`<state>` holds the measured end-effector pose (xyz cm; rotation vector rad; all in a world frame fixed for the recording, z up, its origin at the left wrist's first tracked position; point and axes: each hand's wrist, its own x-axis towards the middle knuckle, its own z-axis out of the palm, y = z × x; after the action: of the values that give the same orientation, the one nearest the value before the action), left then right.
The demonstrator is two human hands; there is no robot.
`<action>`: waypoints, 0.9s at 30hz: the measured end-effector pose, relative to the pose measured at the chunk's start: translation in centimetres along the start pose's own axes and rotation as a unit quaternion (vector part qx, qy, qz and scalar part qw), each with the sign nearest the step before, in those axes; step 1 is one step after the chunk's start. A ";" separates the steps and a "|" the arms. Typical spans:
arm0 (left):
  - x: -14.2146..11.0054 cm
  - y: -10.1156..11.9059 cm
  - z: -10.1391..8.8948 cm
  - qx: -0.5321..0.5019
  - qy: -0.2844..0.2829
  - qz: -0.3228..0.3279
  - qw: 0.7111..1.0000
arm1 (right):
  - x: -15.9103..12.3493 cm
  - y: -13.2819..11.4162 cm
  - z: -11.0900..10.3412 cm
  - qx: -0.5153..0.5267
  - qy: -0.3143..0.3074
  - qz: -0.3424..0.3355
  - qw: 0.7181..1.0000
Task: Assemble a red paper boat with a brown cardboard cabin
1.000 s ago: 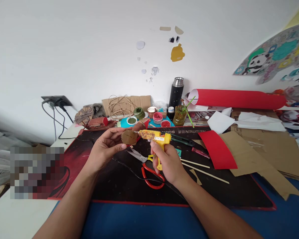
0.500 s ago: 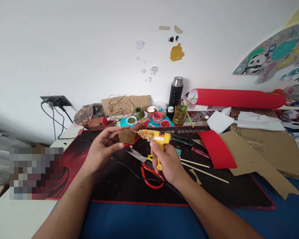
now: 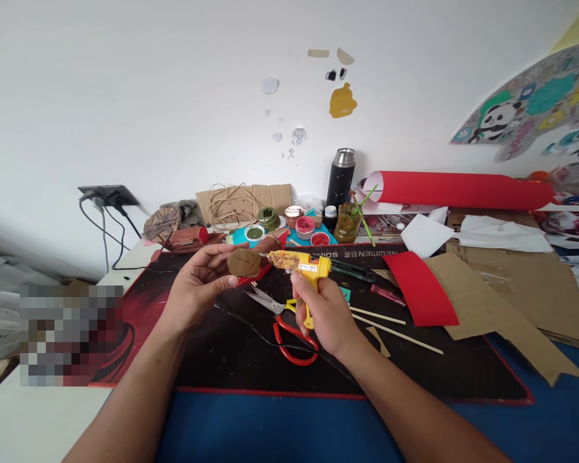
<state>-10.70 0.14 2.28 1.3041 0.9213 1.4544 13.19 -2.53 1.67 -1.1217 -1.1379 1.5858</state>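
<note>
Between the thumb and fingers of my left hand (image 3: 200, 276) is a round brown cardboard disc (image 3: 244, 263), its flat face turned toward me. My right hand (image 3: 325, 312) is closed around the handle of a yellow hot glue gun (image 3: 299, 265). The gun's nozzle points left and meets or nearly meets the disc's right edge; I cannot tell if they touch. Just behind the disc shows a brown rolled piece with a red pointed part (image 3: 282, 240). Below the glue gun lie open scissors with red handles (image 3: 296, 344).
A dark mat (image 3: 212, 366) covers the desk. Paint jars (image 3: 305, 226), a black thermos (image 3: 341, 177) and a murky jar (image 3: 346, 225) stand along the back. Thin wooden sticks (image 3: 398, 332), red corrugated card (image 3: 422, 289) and cardboard sheets (image 3: 463, 296) lie right. A cable crosses the mat.
My left hand has shifted the cardboard disc very slightly left and turned its face a little. The glue gun stays almost still at its edge.
</note>
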 end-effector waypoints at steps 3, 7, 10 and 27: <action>0.0 0.1 0.1 0.004 0.003 -0.001 1.000 | 0.0 0.1 0.0 0.002 -0.003 -0.002 1.000; -0.1 0.0 0.1 0.005 0.003 -0.002 1.000 | 0.2 0.2 -0.1 -0.003 -0.005 -0.003 1.000; 0.0 -0.2 -0.1 0.011 0.012 0.001 1.000 | 0.3 0.3 -0.1 -0.007 -0.006 0.002 1.000; -0.3 -0.5 0.4 0.113 0.026 0.061 0.991 | -0.4 0.3 0.1 0.011 -0.083 0.000 0.996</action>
<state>-10.26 -0.02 1.82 1.5153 1.0815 1.5180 13.15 -2.99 1.46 -0.9898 -1.2257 1.7122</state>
